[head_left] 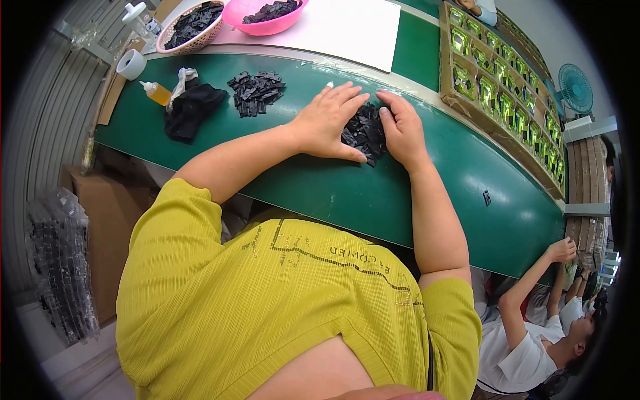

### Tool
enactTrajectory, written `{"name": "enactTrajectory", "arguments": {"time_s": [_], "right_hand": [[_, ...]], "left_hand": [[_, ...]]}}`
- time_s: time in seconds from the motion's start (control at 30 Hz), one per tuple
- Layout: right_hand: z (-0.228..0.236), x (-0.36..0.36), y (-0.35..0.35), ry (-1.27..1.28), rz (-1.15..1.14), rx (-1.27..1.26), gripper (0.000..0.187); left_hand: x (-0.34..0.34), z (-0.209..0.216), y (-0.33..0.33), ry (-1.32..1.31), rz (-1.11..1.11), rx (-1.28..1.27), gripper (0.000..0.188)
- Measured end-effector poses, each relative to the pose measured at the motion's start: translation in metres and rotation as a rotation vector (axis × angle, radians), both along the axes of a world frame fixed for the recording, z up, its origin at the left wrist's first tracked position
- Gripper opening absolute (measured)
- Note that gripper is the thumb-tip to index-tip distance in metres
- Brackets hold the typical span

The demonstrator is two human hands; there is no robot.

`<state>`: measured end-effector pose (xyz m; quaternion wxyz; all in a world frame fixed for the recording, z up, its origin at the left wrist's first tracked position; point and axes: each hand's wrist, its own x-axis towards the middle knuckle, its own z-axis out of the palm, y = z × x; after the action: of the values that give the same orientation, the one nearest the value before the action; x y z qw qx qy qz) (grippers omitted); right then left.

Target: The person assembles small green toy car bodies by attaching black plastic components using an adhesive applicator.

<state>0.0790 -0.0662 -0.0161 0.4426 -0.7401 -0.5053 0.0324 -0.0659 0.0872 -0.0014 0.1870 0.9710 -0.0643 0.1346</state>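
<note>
A pile of small black plastic pieces lies on the green tabletop, between my two hands. My left hand is on the pile's left side, fingers spread, with its thumb along the near edge. Curved round the right side, my right hand has its fingers extended and touches the pieces. Neither hand grips anything that I can see; the palms partly hide the pile. A second pile of similar black pieces sits to the left. One loose black piece rests far to the right.
Left on the table are a black cloth, an amber-filled squeeze bottle and a white roll. Behind stand a beige basket and a pink bowl of black pieces. A cardboard tray holds green items. Another person sits at right.
</note>
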Motion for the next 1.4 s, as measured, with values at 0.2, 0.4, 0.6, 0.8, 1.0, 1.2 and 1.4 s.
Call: {"name": "enactTrajectory", "arguments": {"time_s": [0.2, 0.4, 0.6, 0.8, 1.0, 1.2, 1.4], "right_hand": [[-0.013, -0.009, 0.004, 0.214, -0.089, 0.117, 0.028], [-0.001, -0.020, -0.008, 0.837, -0.119, 0.449, 0.023], [0.002, -0.011, -0.011, 0.694, -0.173, 0.342, 0.022], [-0.007, 0.006, -0.005, 0.563, -0.221, 0.272, 0.022], [-0.008, 0.027, -0.004, 0.502, -0.337, 0.332, 0.023], [-0.001, 0.037, -0.011, 0.368, -0.411, 0.422, 0.021], [-0.005, 0.043, -0.014, 0.285, -0.370, 0.458, 0.024]], "left_hand": [[0.006, 0.001, -0.014, -0.033, 0.037, -0.132, 0.103], [0.005, 0.004, -0.031, -0.173, 0.050, -0.586, 0.087], [0.015, 0.042, 0.090, -0.617, 0.342, -0.050, 0.051], [-0.013, 0.076, 0.274, -0.262, 1.250, 0.187, 0.066], [-0.054, 0.071, 0.356, 0.373, 1.266, -0.143, 0.112], [-0.041, 0.079, 0.347, 0.444, 1.249, -0.025, 0.086], [-0.045, 0.067, 0.329, 0.321, 1.415, 0.063, 0.071]]}}
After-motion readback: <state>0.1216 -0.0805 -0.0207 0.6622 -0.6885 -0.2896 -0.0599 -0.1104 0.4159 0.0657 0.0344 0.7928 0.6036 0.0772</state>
